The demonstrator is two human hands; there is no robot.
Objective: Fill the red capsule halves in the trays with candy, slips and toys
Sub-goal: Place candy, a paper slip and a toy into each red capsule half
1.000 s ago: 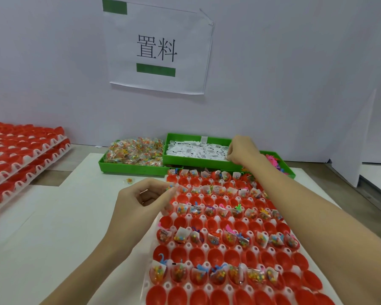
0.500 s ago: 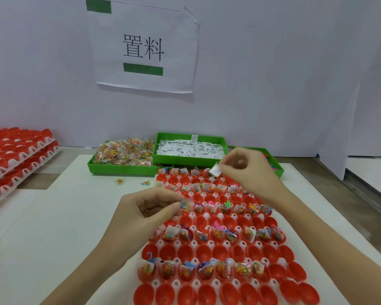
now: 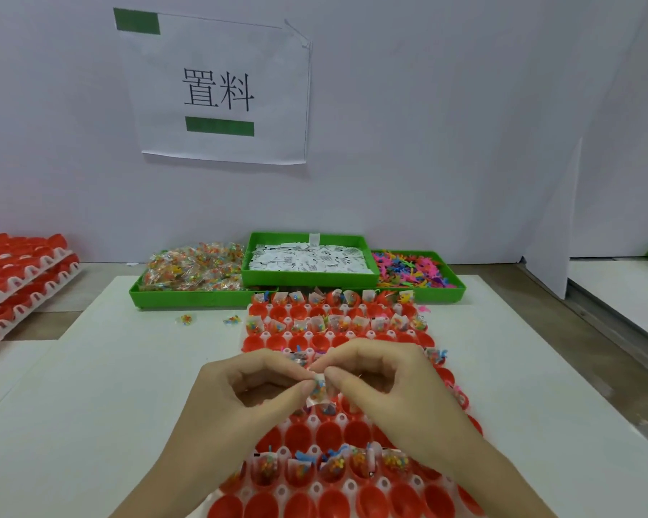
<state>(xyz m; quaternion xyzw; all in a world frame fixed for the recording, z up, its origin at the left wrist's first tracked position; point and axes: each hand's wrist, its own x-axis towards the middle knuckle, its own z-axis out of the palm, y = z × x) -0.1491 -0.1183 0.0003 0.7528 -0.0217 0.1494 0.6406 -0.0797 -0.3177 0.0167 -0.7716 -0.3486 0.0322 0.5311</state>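
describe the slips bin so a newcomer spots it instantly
Under the wall sign, three green bins sit behind the capsule tray. The slips bin is the middle, raised one, holding white printed paper; its neighbours hold candy packets and bright plastic toys.

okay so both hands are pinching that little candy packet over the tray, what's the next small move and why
Probably lower the candy packet into one of the empty red capsule halves just below. Both the left hand and the right hand pinch it together with a white slip, above the tray, and the row under them holds nothing yet while the rows either side are filled.
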